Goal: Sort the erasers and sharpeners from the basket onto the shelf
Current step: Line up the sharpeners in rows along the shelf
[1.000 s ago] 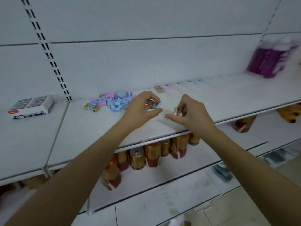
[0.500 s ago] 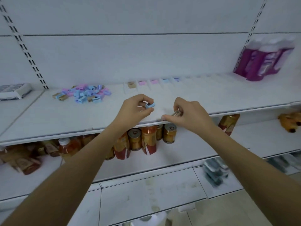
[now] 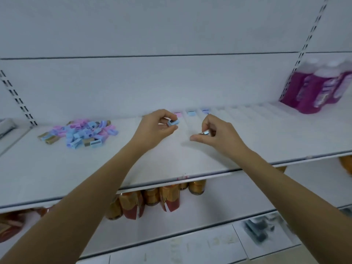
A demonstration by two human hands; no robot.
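Your left hand [image 3: 156,128] is raised over the middle of the shelf [image 3: 186,161]. Its fingers [image 3: 167,115] are curled, and thumb and forefinger pinch a blue sharpener [image 3: 173,122] by its ends, clear of the shelf surface. Your right hand [image 3: 219,134] is just beside it to the right and slightly lower, apart from the left. Its fingers are also curled, and its fingertips hold a small silver piece [image 3: 204,133] while the thumb points left beneath it. The blur hides whether that piece is a sharpener, and I cannot tell whether it touches the shelf.

To your left on the same shelf lies a loose pile [image 3: 82,133] of blue, pink, purple and gold-brown pieces, well apart from both hands. At the back of the shelf, behind your hands, three pieces lie side by side in a row: a pink one [image 3: 178,114], a blue one [image 3: 191,113] and a purple one [image 3: 205,111]. The pink one is just behind the held blue sharpener.

At the far right of the shelf stand bottles [image 3: 320,88] of purple liquid. On the lower shelf [image 3: 190,220], cans [image 3: 197,186] and red-and-orange pouches [image 3: 169,199] show under the front edge.
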